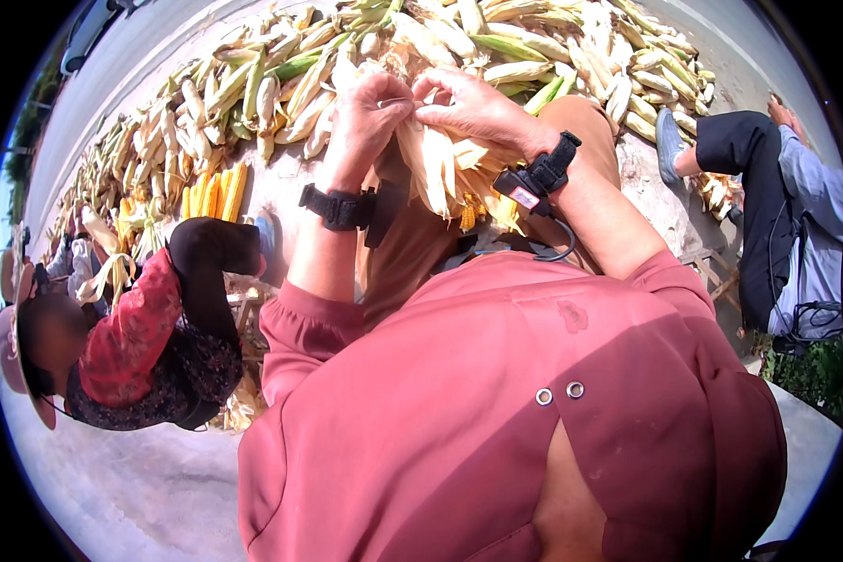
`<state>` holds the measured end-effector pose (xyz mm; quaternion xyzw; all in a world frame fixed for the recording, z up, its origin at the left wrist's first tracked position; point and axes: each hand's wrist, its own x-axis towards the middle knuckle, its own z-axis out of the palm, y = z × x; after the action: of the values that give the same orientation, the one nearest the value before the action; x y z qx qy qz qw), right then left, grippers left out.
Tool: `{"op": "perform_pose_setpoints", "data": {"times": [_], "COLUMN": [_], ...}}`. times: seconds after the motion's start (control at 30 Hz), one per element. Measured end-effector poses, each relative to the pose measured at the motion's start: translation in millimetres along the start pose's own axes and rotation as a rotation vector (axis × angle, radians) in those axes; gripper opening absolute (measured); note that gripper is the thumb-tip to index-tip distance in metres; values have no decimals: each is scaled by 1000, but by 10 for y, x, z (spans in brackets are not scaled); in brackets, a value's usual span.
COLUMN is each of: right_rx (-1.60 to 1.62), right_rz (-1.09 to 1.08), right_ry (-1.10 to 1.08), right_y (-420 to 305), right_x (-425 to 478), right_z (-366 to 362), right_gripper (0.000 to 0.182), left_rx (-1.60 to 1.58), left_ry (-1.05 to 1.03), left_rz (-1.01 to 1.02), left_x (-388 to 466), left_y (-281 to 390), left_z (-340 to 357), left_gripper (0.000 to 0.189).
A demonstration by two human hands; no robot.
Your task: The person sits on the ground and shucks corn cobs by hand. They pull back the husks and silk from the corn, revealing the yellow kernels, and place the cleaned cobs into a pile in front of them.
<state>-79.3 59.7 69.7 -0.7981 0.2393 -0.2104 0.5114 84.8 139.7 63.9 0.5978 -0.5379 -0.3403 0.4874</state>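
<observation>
Pale dry corn husks [428, 165] hang between my knees, their upper ends pinched at the fingertips of both hands. My left hand [369, 116] grips them with thumb and bent fingers. Close beside it, my right hand [474, 112] pinches with thumb and forefinger, the two hands' tips nearly touching. Beneath the husks, yellow corn ears [468, 213] show in part by my lap; the husks hide how they join. Just beyond my hands lies a large heap of unhusked corn [302, 77].
Left, a person in a brim hat [14, 351] sits near a row of bare yellow corn ears [214, 193]. Another person's dark trouser leg [741, 161] and shoe [667, 144] are at right. A wooden stool [716, 270] stands there. A vehicle [88, 35] is far left.
</observation>
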Motion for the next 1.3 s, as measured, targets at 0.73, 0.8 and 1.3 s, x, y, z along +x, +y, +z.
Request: {"op": "perform_pose_setpoints", "data": {"times": [0.73,0.8,1.3], "right_rx": [-595,-547,-311], "right_rz": [-146,-178,-8], "right_ry": [314,318,259], "right_y": [99,135,5], "right_x": [89,85,13], "right_z": [326,319,278], "right_gripper": [19,16,27], "left_rx": [133,126,43], "left_ry": [46,30,98], "left_rz": [49,57,61], "left_x": [-92,-129,-267], "left_y": [46,65,24], "left_z": [21,37,-4], "left_gripper": [11,9,20]}}
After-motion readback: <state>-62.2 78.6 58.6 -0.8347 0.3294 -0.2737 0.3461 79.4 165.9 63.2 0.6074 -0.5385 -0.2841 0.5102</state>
